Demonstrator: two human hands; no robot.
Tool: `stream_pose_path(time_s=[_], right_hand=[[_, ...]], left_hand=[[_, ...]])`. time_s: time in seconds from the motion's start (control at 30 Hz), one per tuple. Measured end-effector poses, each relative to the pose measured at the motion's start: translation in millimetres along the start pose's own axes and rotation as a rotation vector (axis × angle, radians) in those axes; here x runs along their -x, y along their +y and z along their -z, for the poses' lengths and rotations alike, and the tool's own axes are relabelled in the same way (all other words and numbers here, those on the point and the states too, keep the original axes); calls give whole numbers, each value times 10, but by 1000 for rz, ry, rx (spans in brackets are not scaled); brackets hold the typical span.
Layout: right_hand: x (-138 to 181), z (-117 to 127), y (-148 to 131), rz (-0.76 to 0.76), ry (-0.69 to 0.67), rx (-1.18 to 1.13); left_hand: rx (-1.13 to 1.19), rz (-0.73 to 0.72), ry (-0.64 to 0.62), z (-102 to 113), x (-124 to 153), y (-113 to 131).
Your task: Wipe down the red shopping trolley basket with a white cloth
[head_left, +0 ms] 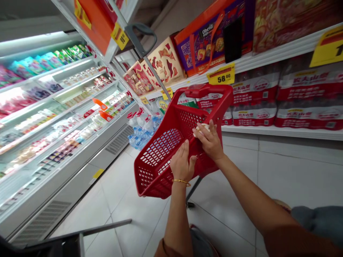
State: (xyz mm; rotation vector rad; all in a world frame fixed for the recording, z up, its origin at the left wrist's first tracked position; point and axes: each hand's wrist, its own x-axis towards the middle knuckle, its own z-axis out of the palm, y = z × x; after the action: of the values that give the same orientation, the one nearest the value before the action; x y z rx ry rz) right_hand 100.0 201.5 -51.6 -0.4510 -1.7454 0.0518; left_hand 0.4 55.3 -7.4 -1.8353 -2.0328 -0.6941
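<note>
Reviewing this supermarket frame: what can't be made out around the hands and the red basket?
- Head view: the white thing in the right hand is mostly covered by its fingers, so it can't be identified.
- The left hand hides the near rim of the red basket; whether it grips or only rests there is unclear.
- The basket floor is turned away, so its contents are unseen.
- Labels in the chiller are blurred and too small.
</note>
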Motion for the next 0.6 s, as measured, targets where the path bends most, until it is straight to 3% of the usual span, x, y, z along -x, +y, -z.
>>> stream_pose_path(time_s=[0.33, 0.6], right_hand=[[-332, 269, 36, -123, 127, 13], [-459, 324, -85, -197, 122, -10]], left_hand=[[25, -25, -6, -11, -7, 76], [8, -27, 13, -23, 9, 77]])
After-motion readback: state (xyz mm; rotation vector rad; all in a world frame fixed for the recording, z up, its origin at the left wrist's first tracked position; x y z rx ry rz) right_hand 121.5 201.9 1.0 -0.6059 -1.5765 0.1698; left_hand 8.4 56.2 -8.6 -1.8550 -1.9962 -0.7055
